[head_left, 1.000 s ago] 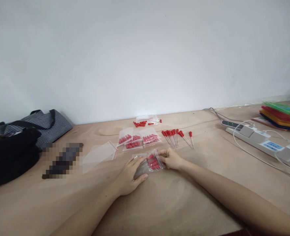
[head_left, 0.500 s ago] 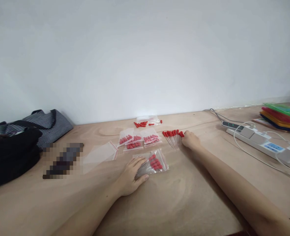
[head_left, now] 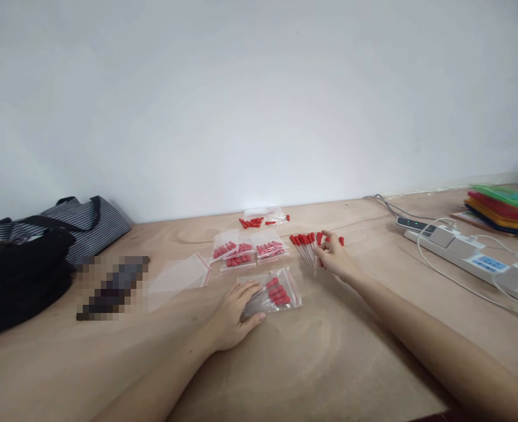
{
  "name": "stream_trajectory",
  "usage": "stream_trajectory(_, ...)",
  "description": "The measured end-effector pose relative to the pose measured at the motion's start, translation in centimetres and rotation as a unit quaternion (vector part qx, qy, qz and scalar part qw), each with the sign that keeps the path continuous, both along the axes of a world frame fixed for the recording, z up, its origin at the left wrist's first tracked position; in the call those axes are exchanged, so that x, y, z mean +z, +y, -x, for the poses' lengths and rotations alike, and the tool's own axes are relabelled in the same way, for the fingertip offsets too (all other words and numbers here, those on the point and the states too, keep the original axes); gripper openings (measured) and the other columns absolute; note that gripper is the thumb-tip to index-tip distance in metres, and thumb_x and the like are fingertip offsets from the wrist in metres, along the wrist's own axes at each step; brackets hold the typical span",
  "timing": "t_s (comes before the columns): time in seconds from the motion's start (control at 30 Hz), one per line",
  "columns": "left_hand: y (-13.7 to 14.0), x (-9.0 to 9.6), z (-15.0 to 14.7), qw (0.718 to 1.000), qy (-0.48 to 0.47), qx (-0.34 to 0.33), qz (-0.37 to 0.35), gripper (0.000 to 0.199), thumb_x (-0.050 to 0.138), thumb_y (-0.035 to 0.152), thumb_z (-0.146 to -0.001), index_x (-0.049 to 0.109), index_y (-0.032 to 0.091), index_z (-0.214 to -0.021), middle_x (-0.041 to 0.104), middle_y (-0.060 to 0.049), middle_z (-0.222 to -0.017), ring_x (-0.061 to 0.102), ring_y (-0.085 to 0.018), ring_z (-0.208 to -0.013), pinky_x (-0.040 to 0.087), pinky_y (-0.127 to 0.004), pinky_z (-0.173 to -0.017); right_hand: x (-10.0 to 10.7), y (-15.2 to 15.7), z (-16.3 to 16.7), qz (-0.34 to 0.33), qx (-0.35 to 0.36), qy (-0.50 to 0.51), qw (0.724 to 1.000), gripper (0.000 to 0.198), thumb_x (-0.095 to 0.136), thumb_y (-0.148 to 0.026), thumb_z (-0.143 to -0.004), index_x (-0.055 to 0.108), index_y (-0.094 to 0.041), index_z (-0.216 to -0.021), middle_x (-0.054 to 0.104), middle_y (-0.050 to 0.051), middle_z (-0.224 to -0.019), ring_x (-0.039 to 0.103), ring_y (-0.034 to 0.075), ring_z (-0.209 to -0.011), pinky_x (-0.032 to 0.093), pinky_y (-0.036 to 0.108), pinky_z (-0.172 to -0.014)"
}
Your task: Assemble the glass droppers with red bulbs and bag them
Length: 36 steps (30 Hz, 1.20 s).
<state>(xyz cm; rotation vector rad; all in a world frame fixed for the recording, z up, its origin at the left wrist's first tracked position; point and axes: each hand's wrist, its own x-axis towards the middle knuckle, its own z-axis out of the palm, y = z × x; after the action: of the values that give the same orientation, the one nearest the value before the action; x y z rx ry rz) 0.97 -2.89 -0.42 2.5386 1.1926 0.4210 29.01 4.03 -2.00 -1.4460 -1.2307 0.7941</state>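
Observation:
My left hand (head_left: pixel 232 316) lies flat on the table, its fingers stretched over the left end of a clear zip bag (head_left: pixel 295 286) and the thumb spread away. Inside that bag are several droppers with red rubber bulbs (head_left: pixel 279 293). Over at the row of loose droppers (head_left: pixel 303 240), my right hand (head_left: pixel 336 258) pinches one dropper (head_left: pixel 319 237); its red bulb shows above the fingers and a thin tip below. Other red bulbs (head_left: pixel 341 241) show just behind the right hand, which partly hides them.
Filled zip bags (head_left: pixel 239 258) lie beyond my left hand, with flat unfilled bags (head_left: pixel 177 278) to their left. Loose red bulbs (head_left: pixel 252 223) lie near the wall. A power strip (head_left: pixel 474 258) with cables and coloured folders (head_left: pixel 505 211) are right; a striped bag (head_left: pixel 98 228) is left.
My right hand has moved left and a little nearer, lifting a dropper at the row's right end. More bulbs now show behind it. My left hand has stayed in place.

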Motion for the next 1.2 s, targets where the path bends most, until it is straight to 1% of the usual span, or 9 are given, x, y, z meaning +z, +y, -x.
stream_trajectory(0.07,0.0,0.0,0.0,1.0,-0.008,0.0,0.0,0.039,0.049,0.036,-0.082,0.048,0.019,-0.116,0.046,-0.01,-0.129,0.04,-0.025,-0.12,0.031,-0.046,-0.101,-0.6,-1.2,1.4,-0.009,0.016,0.064,0.998,0.063,0.057,-0.025,-0.066,0.024,-0.02,-0.12,0.045,-0.01,-0.058,0.051,0.012,-0.04,0.042,0.023,-0.04)
stream_trajectory(0.17,0.0,0.0,0.0,1.0,-0.022,0.001,0.001,0.033,0.05,0.036,-0.081,0.051,0.021,-0.11,0.048,-0.009,-0.127,0.043,-0.025,-0.118,0.034,-0.045,-0.099,-1.2,-2.6,3.3,-0.015,0.005,0.16,0.987,0.064,0.06,-0.025,-0.063,0.021,-0.023,-0.114,0.046,-0.011,-0.058,0.053,0.012,-0.041,0.046,0.023,-0.039)
stream_trajectory(0.27,-0.1,0.1,0.0,1.0,-0.02,-0.002,-0.002,0.034,0.05,0.035,-0.081,0.05,0.022,-0.112,0.048,-0.008,-0.128,0.043,-0.024,-0.118,0.033,-0.045,-0.099,-1.3,-3.1,4.5,-0.013,-0.002,0.228,0.974,0.058,0.062,-0.026,-0.062,0.022,-0.025,-0.105,0.047,-0.012,-0.059,0.056,0.012,-0.043,0.05,0.024,-0.041)
stream_trajectory(0.43,-0.1,0.3,-0.1,1.0,-0.008,-0.002,0.001,0.036,0.049,0.035,-0.082,0.049,0.023,-0.116,0.046,-0.007,-0.13,0.041,-0.025,-0.119,0.031,-0.046,-0.101,-1.3,-3.1,5.4,-0.01,-0.02,0.305,0.952,0.042,0.059,-0.027,-0.066,0.024,-0.026,-0.089,0.049,-0.011,-0.056,0.06,0.014,-0.046,0.052,0.026,-0.044)
stream_trajectory(0.63,0.0,0.2,-0.1,1.0,0.005,-0.002,0.009,0.037,0.048,0.035,-0.082,0.048,0.022,-0.117,0.045,-0.008,-0.13,0.04,-0.025,-0.121,0.029,-0.048,-0.102,-0.8,-3.7,5.8,0.017,-0.037,0.361,0.932,0.032,0.053,-0.02,-0.07,0.025,-0.026,-0.083,0.053,-0.009,-0.055,0.063,0.014,-0.053,0.055,0.027,-0.053)
stream_trajectory(0.73,0.1,0.1,0.0,1.0,0.007,-0.003,0.01,0.038,0.048,0.035,-0.082,0.048,0.022,-0.118,0.045,-0.008,-0.131,0.04,-0.026,-0.121,0.03,-0.049,-0.102,-0.6,-4.2,6.2,0.04,-0.025,0.366,0.929,0.029,0.053,-0.018,-0.072,0.028,-0.025,-0.082,0.055,-0.008,-0.056,0.063,0.013,-0.054,0.055,0.025,-0.054)
stream_trajectory(0.9,-0.1,0.2,0.0,1.0,-0.002,-0.001,-0.002,0.042,0.048,0.035,-0.082,0.043,0.022,-0.122,0.046,-0.008,-0.13,0.041,-0.025,-0.12,0.028,-0.047,-0.103,-0.2,-4.8,6.6,0.081,0.051,0.326,0.94,0.02,0.054,-0.013,-0.073,0.037,-0.021,-0.079,0.059,-0.005,-0.058,0.059,0.008,-0.046,0.05,0.019,-0.044)
stream_trajectory(1.07,-0.1,0.3,0.0,1.0,-0.005,-0.005,-0.008,0.047,0.049,0.034,-0.082,0.037,0.021,-0.126,0.049,-0.008,-0.128,0.043,-0.025,-0.118,0.025,-0.048,-0.104,-0.1,-4.6,6.2,0.137,0.116,0.226,0.958,0.014,0.055,-0.014,-0.074,0.041,-0.018,-0.076,0.052,-0.009,-0.047,0.046,0.005,-0.028,0.032,0.013,-0.026)
stream_trajectory(1.2,0.0,0.1,0.0,1.0,0.0,-0.011,-0.008,0.048,0.048,0.033,-0.083,0.036,0.02,-0.127,0.047,-0.009,-0.129,0.041,-0.026,-0.12,0.024,-0.05,-0.104,-0.2,-4.1,6.2,0.165,0.154,0.146,0.963,0.013,0.056,-0.022,-0.076,0.044,-0.018,-0.076,0.044,-0.012,-0.036,0.039,0.004,-0.023,0.023,0.011,-0.023)
